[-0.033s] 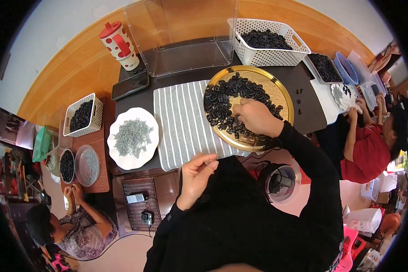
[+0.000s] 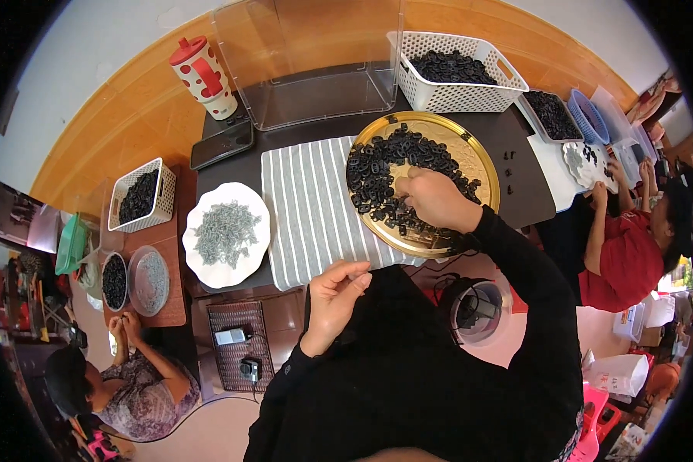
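My right hand (image 2: pixel 433 199) reaches over a round gold tray (image 2: pixel 481 165) heaped with small black plastic pieces (image 2: pixel 377 165). Its fingertips are pinched down into the pile near the tray's middle. My left hand (image 2: pixel 335 296) hovers close to my body at the table's near edge, just below a grey striped cloth (image 2: pixel 308 208). Its fingers are curled against the thumb, and nothing shows between them. A white plate of small grey metal pieces (image 2: pixel 225 233) lies left of the cloth.
At the back stand a white basket of black pieces (image 2: pixel 458 77), a clear plastic box (image 2: pixel 316 69) and a red-and-white cup (image 2: pixel 202 75). A dark tablet (image 2: pixel 222 144) lies behind the plate. Other people work at the right (image 2: pixel 627 254) and lower left (image 2: pixel 127 381).
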The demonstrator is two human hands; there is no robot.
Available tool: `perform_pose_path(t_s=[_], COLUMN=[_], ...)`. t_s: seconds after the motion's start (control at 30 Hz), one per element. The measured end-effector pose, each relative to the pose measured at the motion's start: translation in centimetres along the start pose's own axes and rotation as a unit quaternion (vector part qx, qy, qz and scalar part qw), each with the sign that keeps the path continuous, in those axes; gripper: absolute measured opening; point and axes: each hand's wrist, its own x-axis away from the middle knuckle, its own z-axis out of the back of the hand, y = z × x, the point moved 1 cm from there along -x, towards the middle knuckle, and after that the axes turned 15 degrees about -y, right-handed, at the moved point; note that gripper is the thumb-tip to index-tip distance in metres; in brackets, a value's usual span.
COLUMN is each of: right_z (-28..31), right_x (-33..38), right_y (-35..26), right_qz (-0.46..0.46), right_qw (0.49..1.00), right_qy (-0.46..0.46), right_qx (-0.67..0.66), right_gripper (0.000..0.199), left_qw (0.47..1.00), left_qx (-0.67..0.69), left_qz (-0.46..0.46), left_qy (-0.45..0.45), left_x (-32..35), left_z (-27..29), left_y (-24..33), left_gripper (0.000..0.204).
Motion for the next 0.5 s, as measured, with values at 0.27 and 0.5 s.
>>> perform_pose_path(t_s=[0.27,0.5], right_z=[0.4,-2.2], right_x=[3.3,7.1], right_y=[-4.2,-10.1], right_qz=[0.178,0.245], right_qw=[0.968,0.931], right_qy=[0.093,0.235], right_qx=[-0.148,-0.138], right_gripper=[0.006,0.012], left_qw=[0.997,0.944], left_qx=[0.064,0.255], left_qz=[0.023,0.049], left_qy=[-0.045,-0.205], left_x=[-0.7,-1.2], left_z=[-0.4,0.0], left_y=[0.2,0.1], left_gripper=[0.021,0.023])
